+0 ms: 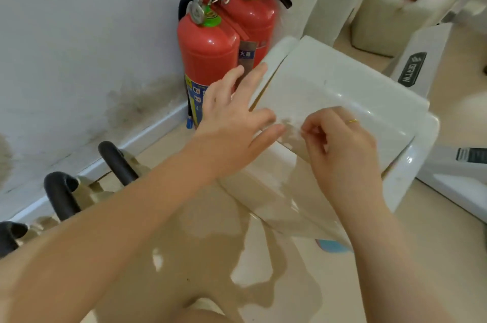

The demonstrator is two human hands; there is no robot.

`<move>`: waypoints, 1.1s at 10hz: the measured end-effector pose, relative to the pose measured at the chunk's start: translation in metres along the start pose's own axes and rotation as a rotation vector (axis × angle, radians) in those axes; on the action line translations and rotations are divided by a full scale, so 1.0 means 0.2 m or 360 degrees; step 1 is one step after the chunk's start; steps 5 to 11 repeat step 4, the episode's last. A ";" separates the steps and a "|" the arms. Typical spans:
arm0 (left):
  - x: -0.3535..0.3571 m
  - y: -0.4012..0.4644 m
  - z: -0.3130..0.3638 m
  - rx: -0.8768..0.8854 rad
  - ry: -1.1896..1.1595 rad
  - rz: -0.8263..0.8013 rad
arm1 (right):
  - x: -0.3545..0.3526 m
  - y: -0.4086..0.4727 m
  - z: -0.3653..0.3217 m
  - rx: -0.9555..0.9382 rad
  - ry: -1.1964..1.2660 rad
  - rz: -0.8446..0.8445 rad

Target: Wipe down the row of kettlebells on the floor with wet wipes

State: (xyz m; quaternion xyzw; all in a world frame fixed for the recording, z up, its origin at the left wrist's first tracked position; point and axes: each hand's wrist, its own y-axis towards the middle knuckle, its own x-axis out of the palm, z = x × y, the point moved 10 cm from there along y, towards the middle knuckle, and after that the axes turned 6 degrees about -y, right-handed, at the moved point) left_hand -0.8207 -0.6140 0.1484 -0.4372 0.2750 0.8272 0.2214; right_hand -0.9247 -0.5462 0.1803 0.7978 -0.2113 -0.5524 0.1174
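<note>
My left hand (pixel 232 112) is spread loose mid-frame, right hand (pixel 340 143) pinching a wet wipe (pixel 292 127) over the white stool (pixel 342 91); kettlebells (pixel 62 193) sit lower left.

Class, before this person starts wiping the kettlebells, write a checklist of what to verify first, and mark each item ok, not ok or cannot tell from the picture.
1. Wipe in hand: cannot tell. The right hand has its fingers curled as if pinching something small, but no wipe shows clearly.
2. Left hand free: ok. Its fingers are spread open against the white plastic stool.
3. Kettlebells within reach: ok. Their black handles line the wall at lower left.
4. Wipe packet located: cannot tell. None is plainly visible.
5. Fire extinguishers out of the way: ok. They stand upright in the corner beyond the row.
</note>
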 end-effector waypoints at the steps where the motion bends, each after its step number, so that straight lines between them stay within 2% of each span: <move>1: 0.00 0.00 -0.01 0.0026 -0.0054 0.0036 | 0.16 -0.02 0.05 0.0086 -0.0123 -0.0446; 2: -0.05 -0.04 -0.03 0.0069 -0.0110 0.0168 | 0.30 -0.07 0.07 0.0091 -0.0234 -0.0881; 3: -0.11 -0.11 -0.08 0.0123 -0.0095 0.0287 | 0.25 -0.04 -0.01 0.0027 -0.0206 -0.0640; 4: -0.19 -0.19 -0.20 0.0034 -0.0103 0.0340 | 0.16 -0.01 -0.24 -0.0292 0.0051 -0.0161; 11: -0.19 -0.19 -0.20 0.0034 -0.0103 0.0340 | 0.16 -0.01 -0.24 -0.0292 0.0051 -0.0161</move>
